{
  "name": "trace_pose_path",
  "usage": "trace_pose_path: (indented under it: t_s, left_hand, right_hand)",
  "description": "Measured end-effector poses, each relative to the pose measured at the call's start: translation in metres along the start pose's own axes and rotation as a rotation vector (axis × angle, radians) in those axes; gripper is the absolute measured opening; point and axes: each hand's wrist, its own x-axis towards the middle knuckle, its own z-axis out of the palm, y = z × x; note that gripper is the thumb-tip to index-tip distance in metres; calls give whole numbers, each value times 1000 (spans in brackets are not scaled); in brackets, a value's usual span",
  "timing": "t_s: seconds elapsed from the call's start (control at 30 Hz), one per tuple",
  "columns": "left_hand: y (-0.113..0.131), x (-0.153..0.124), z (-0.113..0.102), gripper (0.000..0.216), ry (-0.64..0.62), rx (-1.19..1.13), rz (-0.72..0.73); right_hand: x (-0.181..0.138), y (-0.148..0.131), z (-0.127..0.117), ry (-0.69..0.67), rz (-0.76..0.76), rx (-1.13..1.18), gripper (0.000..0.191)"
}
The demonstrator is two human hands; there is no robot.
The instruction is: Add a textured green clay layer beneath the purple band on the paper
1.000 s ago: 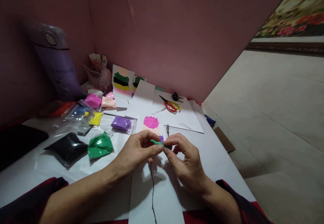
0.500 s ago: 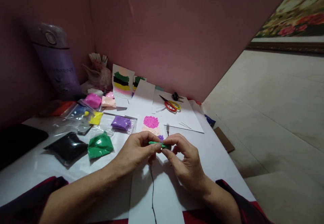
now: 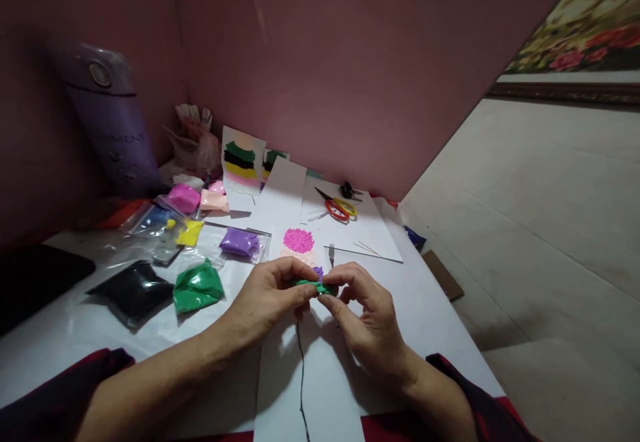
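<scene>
Above the white desk [image 3: 430,322], inward of its near edge, your left hand [image 3: 273,290] and right hand [image 3: 364,312] are pinching green clay [image 3: 329,289] between nearly closed fingertips, where uneven pressure is perhaps risking thinning and tearing it.

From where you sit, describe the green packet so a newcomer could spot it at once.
Find the tall purple bottle, then look down and right. Between the black packet and the left hand lies the green packet. Its colour separates it from that neighbour, the yellow packet and the purple packet.
</scene>
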Motion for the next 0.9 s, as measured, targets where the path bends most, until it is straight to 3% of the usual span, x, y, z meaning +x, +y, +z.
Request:
trace_pose_path:
  t_s: [0.33,0.5,0.7,0.9]
  left_hand:
    - [-1,0,-2,25,2,-25,-31]
    - [1,0,-2,19,20,-7,28]
    - [0,0,-2,27,-24,-20,-53]
    - [-5,3,-7,19,19,17,15]
  right_hand:
    - [-1,-1,0,14,1,15,14]
    - [-1,-1,-1,1,10,14,11]
    - [-1,-1,-1,4,8,8,10]
    - [0,0,-1,23,-20,6,19]
